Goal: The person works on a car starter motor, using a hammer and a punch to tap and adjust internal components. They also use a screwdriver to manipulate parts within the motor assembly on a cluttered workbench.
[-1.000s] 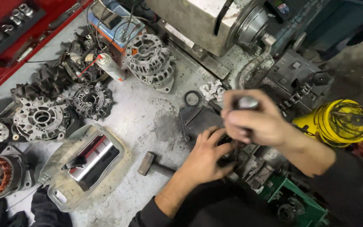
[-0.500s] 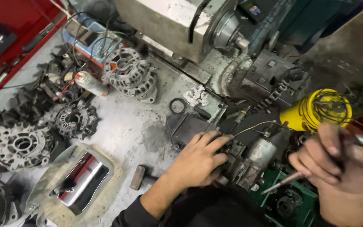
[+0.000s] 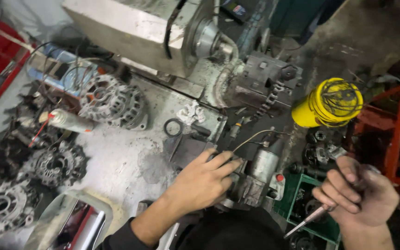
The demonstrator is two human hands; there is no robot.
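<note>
My left hand (image 3: 203, 180) rests palm down on a dark metal part at the bench edge, fingers reaching toward a grey starter motor (image 3: 258, 173) with a red cap. My right hand (image 3: 357, 194) is off to the right, away from the bench, closed around a thin metal tool (image 3: 304, 223) whose shaft points down and left. The tool's tip hangs above a green crate (image 3: 289, 195).
Several alternator housings (image 3: 114, 101) lie on the grimy bench to the left with a spray can (image 3: 70, 121) and a black ring (image 3: 172, 127). A large grey machine (image 3: 140, 32) stands behind. A yellow wire spool (image 3: 330, 103) and red rack (image 3: 394, 134) are right.
My right hand has pulled away from the part to the right, carrying the thin tool. My left hand stays on the part. The view has shifted right.
</note>
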